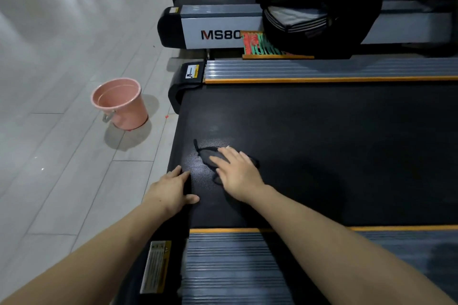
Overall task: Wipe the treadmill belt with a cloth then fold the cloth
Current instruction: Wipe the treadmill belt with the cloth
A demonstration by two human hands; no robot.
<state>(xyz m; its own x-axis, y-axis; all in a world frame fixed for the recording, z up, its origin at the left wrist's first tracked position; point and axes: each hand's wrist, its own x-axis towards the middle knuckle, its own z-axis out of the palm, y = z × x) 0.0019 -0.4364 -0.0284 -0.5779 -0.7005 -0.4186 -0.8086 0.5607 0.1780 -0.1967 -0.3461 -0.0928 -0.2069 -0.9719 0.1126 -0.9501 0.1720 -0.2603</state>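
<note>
Head view looks down on a treadmill belt (322, 143), black and finely textured, running between two ribbed grey side rails with orange edge strips. Near the belt's rear end lies a dark cloth (210, 156), crumpled into an irregular flat shape; one thin corner of it trails away from the person. The right hand (238, 173) lies palm down on the cloth, fingers straight and slightly spread, pressing the fabric against the belt; most of the cloth shows beyond the fingertips, and a smaller part shows beside the thumb. The left hand (173, 193) rests on the rear edge of the belt just beside the cloth, apart from it, with fingers extended over the edge and the thumb lying flat on the belt surface; it holds nothing. Both forearms are bare and reach in from the lower edge of the view. A yellow-and-white warning label (156, 267) sits on the black end cap at the near rail. On the pale tiled floor (62, 131), well apart from the treadmill end, stands a pink bucket (121, 104), upright. Beyond the far rail stands a second treadmill (218, 30) marked "MS80", with a dark bag (309, 15) resting on it.
</note>
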